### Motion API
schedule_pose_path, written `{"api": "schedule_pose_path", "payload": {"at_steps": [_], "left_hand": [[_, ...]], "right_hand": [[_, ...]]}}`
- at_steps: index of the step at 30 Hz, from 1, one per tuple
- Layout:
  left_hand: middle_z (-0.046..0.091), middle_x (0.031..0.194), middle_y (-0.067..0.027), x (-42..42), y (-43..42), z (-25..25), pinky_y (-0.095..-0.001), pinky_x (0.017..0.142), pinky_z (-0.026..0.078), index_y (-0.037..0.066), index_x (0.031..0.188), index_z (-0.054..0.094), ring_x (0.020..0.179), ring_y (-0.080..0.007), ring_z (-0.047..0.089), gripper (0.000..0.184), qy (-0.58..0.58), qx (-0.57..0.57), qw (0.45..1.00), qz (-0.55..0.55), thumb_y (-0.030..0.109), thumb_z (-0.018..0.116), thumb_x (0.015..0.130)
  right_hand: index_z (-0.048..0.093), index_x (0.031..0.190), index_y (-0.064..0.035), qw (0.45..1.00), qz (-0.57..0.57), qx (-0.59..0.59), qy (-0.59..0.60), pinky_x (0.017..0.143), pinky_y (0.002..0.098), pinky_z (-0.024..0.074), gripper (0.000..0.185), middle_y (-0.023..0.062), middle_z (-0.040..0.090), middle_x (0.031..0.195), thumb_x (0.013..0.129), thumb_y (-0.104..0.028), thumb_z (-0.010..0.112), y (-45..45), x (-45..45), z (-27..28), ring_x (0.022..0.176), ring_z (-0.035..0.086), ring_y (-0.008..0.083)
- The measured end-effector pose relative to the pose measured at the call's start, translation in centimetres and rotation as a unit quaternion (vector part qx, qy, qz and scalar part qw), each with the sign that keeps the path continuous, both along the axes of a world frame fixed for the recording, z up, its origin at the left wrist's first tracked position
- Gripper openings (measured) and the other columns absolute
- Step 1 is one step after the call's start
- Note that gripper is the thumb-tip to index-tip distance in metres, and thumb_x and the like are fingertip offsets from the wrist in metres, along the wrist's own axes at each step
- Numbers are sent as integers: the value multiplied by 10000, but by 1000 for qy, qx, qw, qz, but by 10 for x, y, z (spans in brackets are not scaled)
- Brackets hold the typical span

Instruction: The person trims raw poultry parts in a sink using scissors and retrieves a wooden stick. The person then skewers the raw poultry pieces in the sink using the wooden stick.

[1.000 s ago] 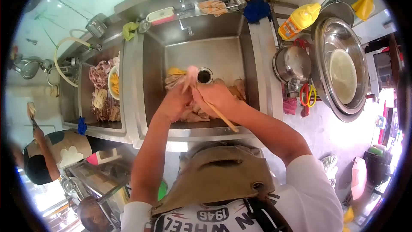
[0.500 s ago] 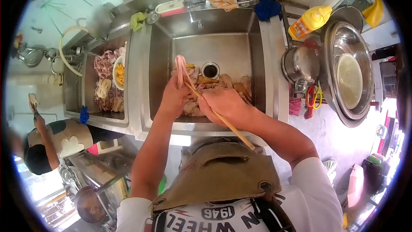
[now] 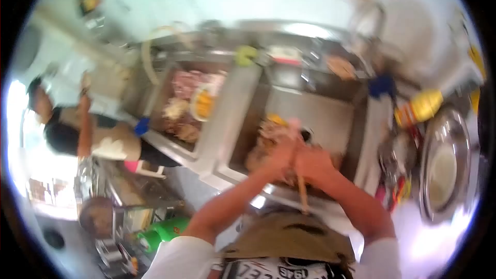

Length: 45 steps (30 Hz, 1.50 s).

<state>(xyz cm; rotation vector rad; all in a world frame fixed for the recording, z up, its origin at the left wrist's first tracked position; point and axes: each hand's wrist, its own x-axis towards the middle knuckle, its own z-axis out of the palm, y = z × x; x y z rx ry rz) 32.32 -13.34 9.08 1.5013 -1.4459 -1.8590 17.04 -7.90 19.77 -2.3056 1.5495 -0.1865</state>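
**Bench:** Status? 12 is straight ahead, hands at centre.
**Me:** Mid-work, my read. One piece up: soft-looking pale-pink strip (image 3: pixel 293 125), standing above my fingers over the big rectangular steel sink (image 3: pixel 318 111), toward its near side. Raw-looking pale pieces (image 3: pixel 254 159) sit in the same sink at 9, close by. No visible split between done and undone, so can't give a count.

**Bench:** Grip?
**Me:** Left hand (image 3: pixel 280 156) looks closed round the strip's lower end. Right hand (image 3: pixel 314 165) is wrapped on a thin tan wooden stick (image 3: pixel 303 196), tail pointing at 6. Hands nearly together. Exact finger gap: blurred, can't tell. Same for whether stick and strip touch.

**Bench:** Surface?
**Me:** Dark round drain (image 3: pixel 306 134) just ahead, about 12:30. Smaller steel basin at 10: pink raw meat (image 3: pixel 188 82) plus a white round bowl of yellow pieces (image 3: pixel 205 104). Lime-green cloth (image 3: pixel 246 55) at 11, bunched blue cloth (image 3: pixel 381 86) at 2.

**Bench:** Room?
**Me:** Yellow plastic bottle (image 3: pixel 421 108) at 2, wide shiny metal bowl (image 3: pixel 427 175) at 3 with a pale round vessel (image 3: pixel 443 170) inside. Co-worker in a tan apron (image 3: pixel 111 137) at 9, one arm raised. Bright green object (image 3: pixel 163 232) at 8, can't identify it.
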Motion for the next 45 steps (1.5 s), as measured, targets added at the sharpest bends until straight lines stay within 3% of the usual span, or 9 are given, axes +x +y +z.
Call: {"api": "schedule_pose_path", "payload": {"at_steps": [3, 8, 12, 14, 15, 18, 31, 35, 45], "left_hand": [[499, 1266, -185, -5, -7, 44, -399, 920, 418, 73, 1302, 474, 1081, -303, 530, 406, 40, -127, 990, -48, 309, 451, 971], [329, 1457, -238, 0, -10, 6, -446, 1060, 345, 63, 1395, 396, 1214, -375, 457, 475, -127, -381, 891, -213, 155, 480, 937], [539, 1099, -237, 4, -18, -63, -478, 858, 427, 152, 1468, 254, 954, -384, 551, 689, -205, -374, 885, -186, 91, 541, 845], [609, 928, -235, 12, -30, -61, -493, 756, 451, 194, 1486, 236, 819, -394, 586, 755, -126, -323, 927, -142, 93, 559, 810], [609, 913, -240, 13, -35, -36, -488, 736, 456, 178, 1466, 286, 803, -391, 587, 726, -79, -314, 928, -182, 92, 569, 803], [610, 883, -247, 9, -32, 5, -465, 720, 469, 113, 1328, 472, 775, -365, 604, 536, -92, -378, 890, -238, 112, 579, 802], [269, 1515, -169, 16, -34, -22, -454, 1116, 267, 104, 1449, 325, 1359, -386, 309, 747, -173, -314, 875, -325, 295, 662, 810], [265, 1528, -122, 23, -41, -36, -436, 1131, 227, 149, 1447, 347, 1374, -373, 278, 676, -105, -111, 935, -319, 265, 627, 843], [645, 969, -123, 5, -38, -3, -341, 765, 482, 8, 1159, 573, 863, -211, 616, 373, -123, -320, 917, -206, 49, 637, 794]], "right_hand": [[600, 899, -78, 996, -65, 57, 2, 589, 502, 496, 261, 160, 639, 763, 919, -284, 441, -6, -6, -25, 679, 629, 380], [532, 731, -70, 884, -228, -68, -402, 456, 422, 385, 254, 102, 490, 562, 901, -247, 469, -20, -34, -75, 446, 431, 299], [536, 741, -65, 547, -436, 351, -623, 390, 337, 338, 208, 36, 471, 557, 877, -215, 486, -23, -32, -83, 421, 410, 181], [530, 689, -62, 932, -133, 4, -337, 430, 401, 363, 238, 101, 498, 560, 877, -204, 494, -14, -24, -100, 450, 451, 288], [526, 663, -60, 973, 43, -188, -126, 449, 433, 376, 256, 133, 511, 562, 876, -198, 498, -13, -22, -101, 464, 472, 342], [576, 709, -13, 970, -108, -55, -211, 586, 506, 428, 206, 238, 557, 666, 855, -124, 483, -1, -6, -66, 649, 542, 454], [667, 765, -67, 988, -113, 88, -49, 645, 455, 524, 272, 139, 668, 801, 812, -322, 584, -6, 0, -44, 751, 662, 299], [663, 746, -82, 982, -90, 152, -74, 655, 466, 522, 273, 144, 670, 805, 801, -344, 609, -10, -3, -17, 746, 668, 312], [602, 737, -32, 983, -140, 81, -88, 589, 480, 515, 326, 194, 635, 713, 918, -240, 429, -22, -1, -70, 634, 628, 388]]}}
